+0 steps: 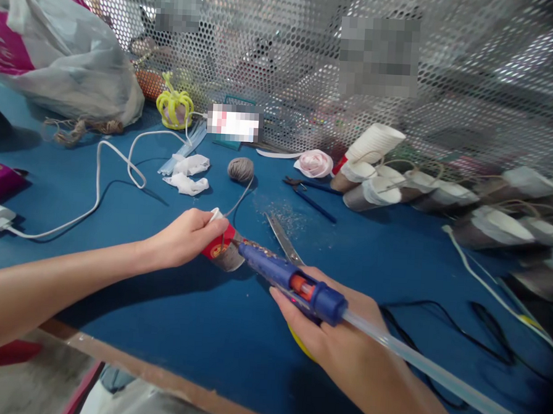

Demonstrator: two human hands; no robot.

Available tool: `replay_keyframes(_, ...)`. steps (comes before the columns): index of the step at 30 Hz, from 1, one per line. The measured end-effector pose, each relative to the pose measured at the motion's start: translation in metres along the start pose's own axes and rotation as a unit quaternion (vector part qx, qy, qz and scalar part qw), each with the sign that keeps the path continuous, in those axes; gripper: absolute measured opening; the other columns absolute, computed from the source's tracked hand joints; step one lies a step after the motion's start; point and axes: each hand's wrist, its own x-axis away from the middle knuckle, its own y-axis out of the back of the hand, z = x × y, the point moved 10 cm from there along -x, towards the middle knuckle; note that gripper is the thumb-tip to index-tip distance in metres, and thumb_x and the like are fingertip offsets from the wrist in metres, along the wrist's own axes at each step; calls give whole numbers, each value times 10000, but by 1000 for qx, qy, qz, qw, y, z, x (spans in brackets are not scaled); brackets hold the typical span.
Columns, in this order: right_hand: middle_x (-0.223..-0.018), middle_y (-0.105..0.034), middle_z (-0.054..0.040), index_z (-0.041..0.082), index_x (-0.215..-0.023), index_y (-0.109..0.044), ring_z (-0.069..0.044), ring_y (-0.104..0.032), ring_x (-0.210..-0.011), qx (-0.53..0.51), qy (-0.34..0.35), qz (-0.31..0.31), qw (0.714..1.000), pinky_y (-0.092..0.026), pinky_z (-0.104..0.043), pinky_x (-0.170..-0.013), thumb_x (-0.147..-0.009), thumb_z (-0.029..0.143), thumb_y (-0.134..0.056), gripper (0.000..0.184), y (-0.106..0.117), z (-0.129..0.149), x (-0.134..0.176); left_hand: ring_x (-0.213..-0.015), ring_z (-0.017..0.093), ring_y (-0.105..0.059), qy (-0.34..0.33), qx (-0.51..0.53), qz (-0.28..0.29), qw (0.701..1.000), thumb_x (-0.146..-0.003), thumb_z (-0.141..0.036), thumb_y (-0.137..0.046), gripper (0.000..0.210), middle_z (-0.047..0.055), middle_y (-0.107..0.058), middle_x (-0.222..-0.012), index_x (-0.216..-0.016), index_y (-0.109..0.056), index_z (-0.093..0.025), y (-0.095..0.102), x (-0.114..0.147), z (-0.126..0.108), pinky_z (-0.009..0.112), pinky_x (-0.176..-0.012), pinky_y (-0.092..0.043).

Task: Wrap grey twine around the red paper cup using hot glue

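Observation:
My left hand (182, 239) is closed around a small red paper cup (215, 248), tilted on its side above the table. Grey yarn covers one end of the cup, and a strand runs from there to a grey yarn ball (240, 169). In my right hand (339, 340) is a blue hot glue gun (273, 267). Its nozzle is at the cup's side; whether it touches, I cannot tell. A long clear glue stick (417, 356) sticks out of the gun's back. Scissors (283, 239) lie partly hidden beneath the gun and my right hand.
Blue-handled pliers (312, 193), a pink ribbon rose (314, 164) and crumpled white scraps (188, 174) lie beyond. Several yarn-wrapped cups (374, 193) stand at right, near a black cable (442, 308). A white cord (99, 179) crosses the left. A plastic bag (80, 54) leans against the perforated metal screen (293, 66).

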Motion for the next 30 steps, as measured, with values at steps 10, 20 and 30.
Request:
replay_keyframes(10,-628,-581,18,211,-768,-521,-119,-550,-540,-7,-30,29,999,-434,-217,-509,-759,254,-493,52,-2,2,3,-437,87,-438,7,12,-21,1000,-763,-440,-360,410,9,-557,-508,-621,-562,-112,3,-1,1,189,-403,-307)
replay_keyframes(20,-629,-594,19,215,-745,-527,-123,-580,-579,45,-6,5,999,-429,-207,-503,-749,214,-496,32,1,13,3,-428,90,-450,6,8,-26,1000,-763,-431,-364,398,-2,-539,-473,-603,-553,-120,4,-1,-2,195,-410,-323)
replay_keyframes(30,-678,-596,3,206,-787,-518,-123,-580,-611,25,5,24,999,-448,-217,-549,-773,208,-459,60,0,14,4,-433,90,-446,-3,-3,-28,1000,-766,-441,-354,412,-3,-532,-474,-581,-541,-124,4,-1,-2,197,-415,-324)
